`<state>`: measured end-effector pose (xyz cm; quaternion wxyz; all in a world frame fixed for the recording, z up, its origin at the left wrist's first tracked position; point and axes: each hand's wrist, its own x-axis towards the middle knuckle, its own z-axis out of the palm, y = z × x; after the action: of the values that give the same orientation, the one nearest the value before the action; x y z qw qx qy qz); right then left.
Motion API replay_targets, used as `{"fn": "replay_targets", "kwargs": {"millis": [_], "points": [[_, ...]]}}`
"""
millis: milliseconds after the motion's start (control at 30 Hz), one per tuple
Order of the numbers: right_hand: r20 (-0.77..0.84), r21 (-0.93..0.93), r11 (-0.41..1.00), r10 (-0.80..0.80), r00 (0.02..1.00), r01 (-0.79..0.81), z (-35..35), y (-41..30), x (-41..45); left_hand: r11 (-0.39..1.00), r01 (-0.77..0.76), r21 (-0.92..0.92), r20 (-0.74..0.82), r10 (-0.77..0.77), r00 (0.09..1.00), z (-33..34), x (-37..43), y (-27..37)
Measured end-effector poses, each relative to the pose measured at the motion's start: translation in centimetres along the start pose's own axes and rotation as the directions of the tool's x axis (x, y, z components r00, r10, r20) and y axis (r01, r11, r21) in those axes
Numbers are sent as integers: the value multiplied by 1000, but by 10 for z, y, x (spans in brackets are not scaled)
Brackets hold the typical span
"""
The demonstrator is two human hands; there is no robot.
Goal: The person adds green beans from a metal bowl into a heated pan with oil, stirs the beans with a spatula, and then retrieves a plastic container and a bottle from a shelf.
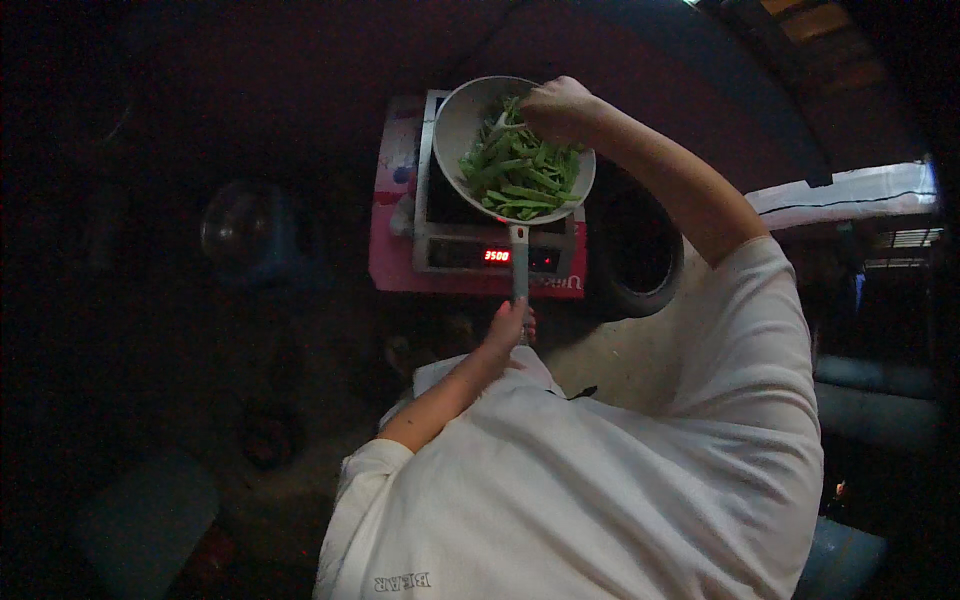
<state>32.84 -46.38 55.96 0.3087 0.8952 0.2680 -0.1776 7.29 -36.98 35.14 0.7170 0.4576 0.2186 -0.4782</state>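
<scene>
My left hand [510,326] grips the long grey handle [520,266] of a light-coloured frying pan [456,150]. Cut green vegetables [525,176], in long flat strips like sliced beans, lie in the pan. Over its far right rim, my right hand [559,109] is closed around a pale utensil [501,127], which reaches into the greens; most of the utensil is hidden by the hand and food. Beneath the pan sits an electric cooktop [439,251] with red digits lit on its front panel.
The cooktop rests on a pink printed box [390,274]. Close by on the right stands a dark tyre [664,289]. A rounded, shiny vessel [236,225] is dimly visible at left. A pale flat object [150,517] lies at lower left. Much of the surroundings is too dark to make out.
</scene>
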Motion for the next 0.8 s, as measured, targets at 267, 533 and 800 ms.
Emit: {"fn": "replay_targets", "kwargs": {"millis": [267,533,800], "points": [[-31,272,946,192,981,-176,51,2,-108,994,-95,-58,85,100,991,-12,24,-16],[-39,451,858,295,955,-247,81,-19,-158,988,-150,-45,59,152,987,-8,23,-14],[102,748,597,327,939,-289,40,7,-199,992,-119,-51,50,122,991,-8,21,-11]]}}
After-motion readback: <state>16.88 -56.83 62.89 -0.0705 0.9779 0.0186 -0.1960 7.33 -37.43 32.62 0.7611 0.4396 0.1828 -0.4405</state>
